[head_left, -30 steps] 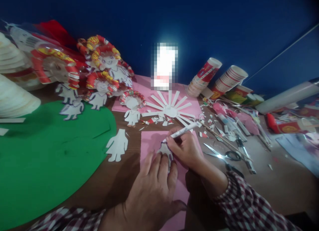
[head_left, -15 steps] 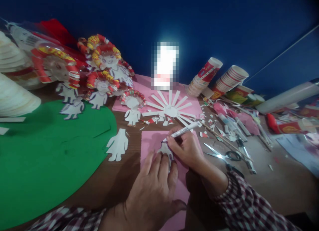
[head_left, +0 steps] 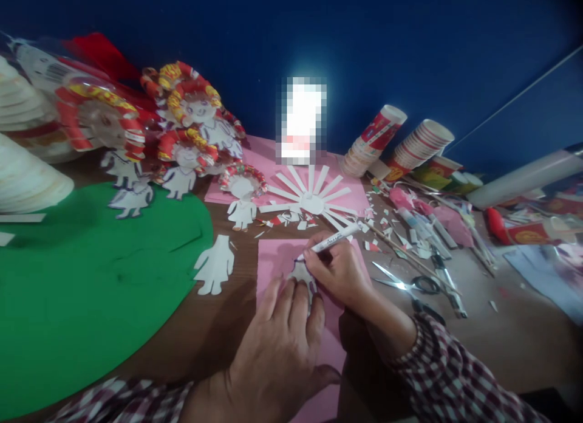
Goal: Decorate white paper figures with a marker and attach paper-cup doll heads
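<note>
My right hand [head_left: 337, 271] is closed around a white acrylic marker [head_left: 331, 238], its tip at the upper edge of a small white paper doll cutout [head_left: 300, 272]. Dark purple line shows along that cutout's edge. My left hand [head_left: 282, 338] lies over the cutout with fingers stretched out, pressing it onto a pink sheet [head_left: 273, 253]; the lower part of the cutout is hidden beneath the fingers. To the left, a second, plain white doll cutout [head_left: 215, 266] rests partly on the table beside a green round sheet [head_left: 113, 301].
Finished-looking dolls with red and yellow rings [head_left: 186, 152] stand at back left. White paper strips fan out from a disc [head_left: 313, 203] on more pink paper. Scissors [head_left: 403, 284], a wooden stick [head_left: 410, 259] and scraps lie right, with stacked paper cups [head_left: 423, 143] behind.
The marker's back end has dipped slightly to the left while its tip stays at the cutout's top edge. My left hand keeps its place.
</note>
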Demonstrator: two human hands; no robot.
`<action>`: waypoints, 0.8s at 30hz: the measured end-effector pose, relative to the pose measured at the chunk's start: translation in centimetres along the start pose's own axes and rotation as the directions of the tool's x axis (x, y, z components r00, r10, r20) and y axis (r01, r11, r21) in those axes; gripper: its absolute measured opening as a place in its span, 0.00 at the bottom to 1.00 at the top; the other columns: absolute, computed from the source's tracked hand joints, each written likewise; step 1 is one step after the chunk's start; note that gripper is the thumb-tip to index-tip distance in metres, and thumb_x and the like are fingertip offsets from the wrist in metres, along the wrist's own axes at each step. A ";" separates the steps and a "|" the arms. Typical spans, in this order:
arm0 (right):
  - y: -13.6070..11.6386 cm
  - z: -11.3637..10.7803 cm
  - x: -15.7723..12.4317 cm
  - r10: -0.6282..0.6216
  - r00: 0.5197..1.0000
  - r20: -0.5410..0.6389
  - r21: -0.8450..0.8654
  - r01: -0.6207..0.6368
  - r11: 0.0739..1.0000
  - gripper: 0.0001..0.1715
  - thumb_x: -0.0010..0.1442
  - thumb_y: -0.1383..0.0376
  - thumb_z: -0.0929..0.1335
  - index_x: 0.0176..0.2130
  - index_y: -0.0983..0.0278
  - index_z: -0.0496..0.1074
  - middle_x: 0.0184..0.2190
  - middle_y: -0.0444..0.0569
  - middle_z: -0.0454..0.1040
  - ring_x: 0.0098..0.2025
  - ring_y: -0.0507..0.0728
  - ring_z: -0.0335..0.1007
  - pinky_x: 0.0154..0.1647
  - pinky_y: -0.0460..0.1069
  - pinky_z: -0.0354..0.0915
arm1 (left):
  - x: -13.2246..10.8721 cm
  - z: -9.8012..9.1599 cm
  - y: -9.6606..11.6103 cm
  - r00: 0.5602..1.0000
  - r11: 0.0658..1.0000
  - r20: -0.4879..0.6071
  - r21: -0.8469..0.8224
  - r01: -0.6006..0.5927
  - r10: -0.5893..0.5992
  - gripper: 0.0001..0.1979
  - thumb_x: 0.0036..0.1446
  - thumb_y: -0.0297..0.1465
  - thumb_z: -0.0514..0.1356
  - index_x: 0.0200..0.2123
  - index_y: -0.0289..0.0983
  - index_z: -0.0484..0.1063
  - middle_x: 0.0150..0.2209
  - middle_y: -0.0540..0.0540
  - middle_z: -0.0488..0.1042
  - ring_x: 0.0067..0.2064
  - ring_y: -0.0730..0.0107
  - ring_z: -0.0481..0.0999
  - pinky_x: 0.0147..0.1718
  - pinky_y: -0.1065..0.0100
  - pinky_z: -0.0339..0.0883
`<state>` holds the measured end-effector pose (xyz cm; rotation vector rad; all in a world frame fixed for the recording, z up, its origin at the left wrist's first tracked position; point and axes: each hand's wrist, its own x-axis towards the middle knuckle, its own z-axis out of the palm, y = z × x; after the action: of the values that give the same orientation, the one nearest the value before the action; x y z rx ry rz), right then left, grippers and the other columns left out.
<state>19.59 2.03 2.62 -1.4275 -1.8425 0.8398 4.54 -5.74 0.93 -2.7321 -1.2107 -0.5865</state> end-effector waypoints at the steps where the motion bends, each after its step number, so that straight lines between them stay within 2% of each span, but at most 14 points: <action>1: 0.0 0.0 0.0 -0.003 1.000 0.000 -0.004 0.003 1.000 0.04 0.58 0.66 0.65 0.31 0.64 0.69 0.22 0.42 0.70 0.22 0.50 0.65 0.23 0.43 0.61 | 0.0 0.0 0.0 1.000 1.000 0.001 -0.004 0.000 0.000 0.49 0.38 0.65 0.60 0.49 0.27 0.72 0.46 0.29 0.76 0.49 0.43 0.74 0.57 0.43 0.53; 17: 0.2 0.1 0.0 0.016 1.000 0.022 -0.029 -0.016 0.999 0.05 0.58 0.65 0.65 0.30 0.63 0.68 0.21 0.43 0.68 0.23 0.51 0.64 0.24 0.44 0.60 | 0.0 0.0 0.0 1.000 1.000 -0.015 -0.007 0.008 -0.008 0.48 0.39 0.64 0.60 0.48 0.27 0.73 0.46 0.30 0.76 0.50 0.44 0.73 0.57 0.45 0.53; 24: 0.3 0.1 -0.1 -0.004 0.999 0.041 -0.002 0.004 1.000 0.05 0.58 0.66 0.65 0.30 0.63 0.67 0.21 0.42 0.68 0.23 0.51 0.63 0.24 0.44 0.60 | 0.1 -0.1 0.0 1.000 1.000 -0.014 0.003 0.008 -0.008 0.49 0.37 0.64 0.61 0.48 0.27 0.73 0.46 0.29 0.76 0.49 0.43 0.73 0.57 0.44 0.54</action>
<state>19.71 2.03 2.30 -1.4175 -1.8765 0.8712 4.54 -5.72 1.01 -2.7173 -1.2188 -0.6037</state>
